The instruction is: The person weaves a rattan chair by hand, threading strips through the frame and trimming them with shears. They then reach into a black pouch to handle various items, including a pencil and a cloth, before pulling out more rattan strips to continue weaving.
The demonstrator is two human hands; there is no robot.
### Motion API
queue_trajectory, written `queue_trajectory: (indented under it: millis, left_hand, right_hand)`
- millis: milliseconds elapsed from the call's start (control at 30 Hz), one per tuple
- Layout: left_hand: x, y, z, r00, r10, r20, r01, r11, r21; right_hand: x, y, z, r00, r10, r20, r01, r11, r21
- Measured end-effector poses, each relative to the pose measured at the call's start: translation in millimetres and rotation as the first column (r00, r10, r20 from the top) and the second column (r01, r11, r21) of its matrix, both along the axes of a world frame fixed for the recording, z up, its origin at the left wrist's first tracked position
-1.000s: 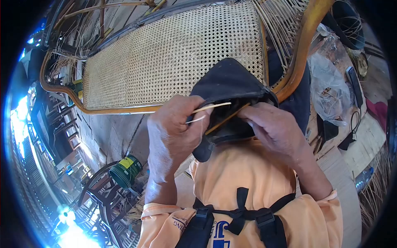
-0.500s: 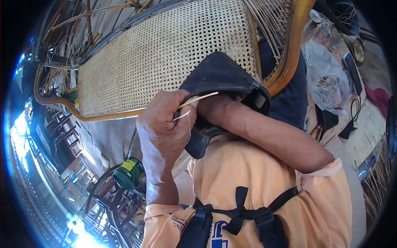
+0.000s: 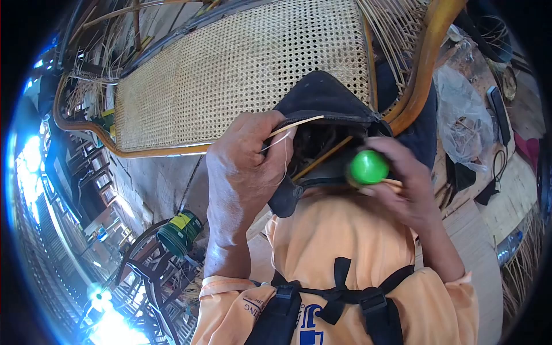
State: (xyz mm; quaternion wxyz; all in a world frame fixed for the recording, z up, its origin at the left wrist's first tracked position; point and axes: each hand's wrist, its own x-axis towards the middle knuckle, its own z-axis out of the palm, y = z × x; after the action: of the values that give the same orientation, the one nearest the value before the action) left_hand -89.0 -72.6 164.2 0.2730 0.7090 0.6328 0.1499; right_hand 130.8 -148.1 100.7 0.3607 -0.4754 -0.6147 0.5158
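My left hand [image 3: 244, 158] is closed on the zipped rim of a black bag [image 3: 319, 95] in my lap, holding its mouth wide. A pale cane strip [image 3: 299, 123] and a thin whitish strand also stick out from between its fingers. My right hand [image 3: 415, 187], partly blurred, grips a bright green, round-topped object [image 3: 369, 167] just outside the bag's opening. The kind of object cannot be made out. Inside the bag lies a brownish stick [image 3: 325, 157]; the rest is dark. Beyond the bag stretches a woven cane panel [image 3: 230, 75] in a curved wooden frame [image 3: 417, 77].
To the right, a clear plastic bag [image 3: 463, 118], a dark phone-like object [image 3: 498, 115] and a black cord lie on boards. A green bucket [image 3: 179, 233] stands at lower left beside dark chair frames. Loose cane strands hang at upper right.
My right hand has come out of the black bag with the green object in it. The left hand still holds the bag's rim and the cane strip.
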Motion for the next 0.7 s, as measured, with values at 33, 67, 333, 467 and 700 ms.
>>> queue_trajectory:
  millis: [33,67,333,467,700]
  left_hand:
    - [0,1,0,1.000,0.000,0.002,0.000,1.000,-0.010]
    - [0,2,-1,1.000,0.005,0.011,-0.005,1.000,-0.007]
    - [7,12,1,0.997,0.073,0.024,-0.070,0.991,-0.112]
    - [6,13,6,0.998,-0.067,0.003,0.067,0.998,0.001]
    - [10,12,8,0.995,0.084,0.058,-0.081,0.995,-0.053]
  right_hand:
    - [6,-12,-2,0.979,-0.138,-0.152,0.121,0.985,-0.119]
    - [13,-23,-3,0.916,-0.289,-0.280,0.219,0.942,-0.255]
    - [116,-89,-46,0.649,-0.697,0.306,0.748,0.659,-0.086]
    - [132,-141,-93,0.634,-0.558,0.535,0.705,0.701,-0.105]
    - [121,-142,-110,0.551,-0.347,0.759,0.664,0.733,-0.147]
